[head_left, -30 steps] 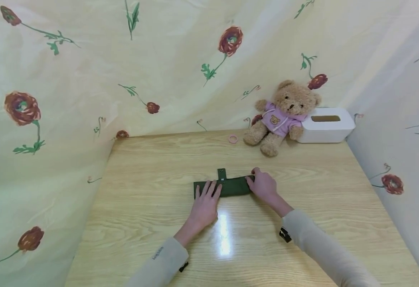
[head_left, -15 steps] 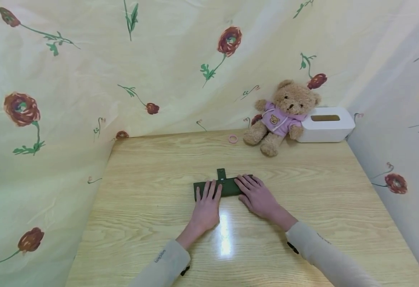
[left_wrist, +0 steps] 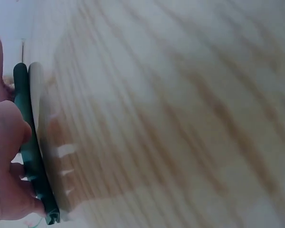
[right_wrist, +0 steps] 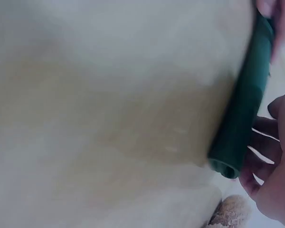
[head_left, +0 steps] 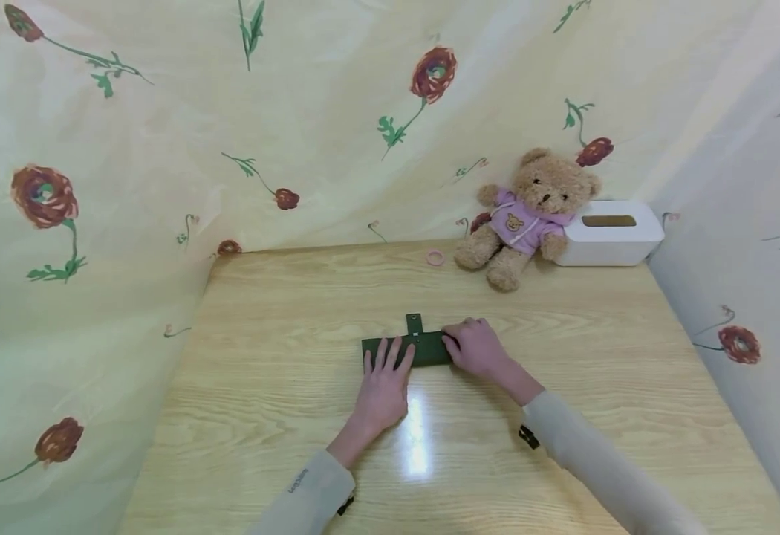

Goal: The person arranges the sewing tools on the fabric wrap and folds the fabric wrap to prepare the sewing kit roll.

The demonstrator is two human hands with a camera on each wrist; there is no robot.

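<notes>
A dark green folded strip of cloth (head_left: 433, 350) lies across the middle of the table, with a short strap (head_left: 414, 324) and metal snap sticking out from its far edge. My left hand (head_left: 382, 394) rests on the left part, fingers spread and straight. At the right end my right hand (head_left: 480, 348) has its fingers curled round the cloth and covers that end. In the left wrist view the cloth (left_wrist: 34, 159) looks like a thin roll under the left fingers. The right wrist view shows the roll's layered end (right_wrist: 224, 167) beside the right fingers.
A teddy bear (head_left: 520, 223) in a pink hoodie sits at the back right, leaning on a white tissue box (head_left: 611, 245). Near the back edge lies a small pink ring (head_left: 435, 258). Flower-patterned cloth (head_left: 336, 134) hangs behind the wooden table (head_left: 263, 312).
My right hand went from gripping the right end to lying flat on the cloth, then curled its fingers round it further left. My left hand stays in place.
</notes>
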